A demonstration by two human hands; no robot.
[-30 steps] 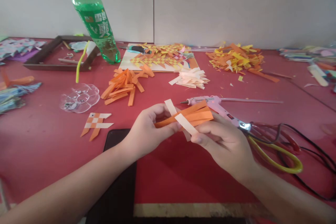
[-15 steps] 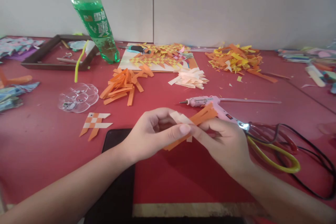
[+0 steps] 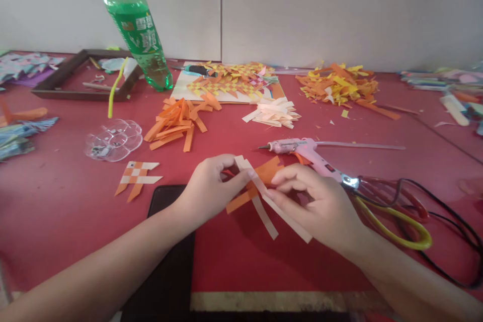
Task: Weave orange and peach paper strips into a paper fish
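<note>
Both pinching | left hand (image 3: 215,186), right hand (image 3: 317,201) | flat cream strips (image 3: 287,217) crossing orange paper strips (image 3: 267,169)

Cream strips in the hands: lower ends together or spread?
Spread: the cream strips' lower ends stand apart, with red table showing between.

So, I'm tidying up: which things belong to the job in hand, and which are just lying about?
Likely in use:
cream strips and orange strips at left hand and right hand
orange pile
cream pile
woven paper piece
perhaps glue gun

Apparently lying about:
green bottle
dark frame
yellow stick
</note>
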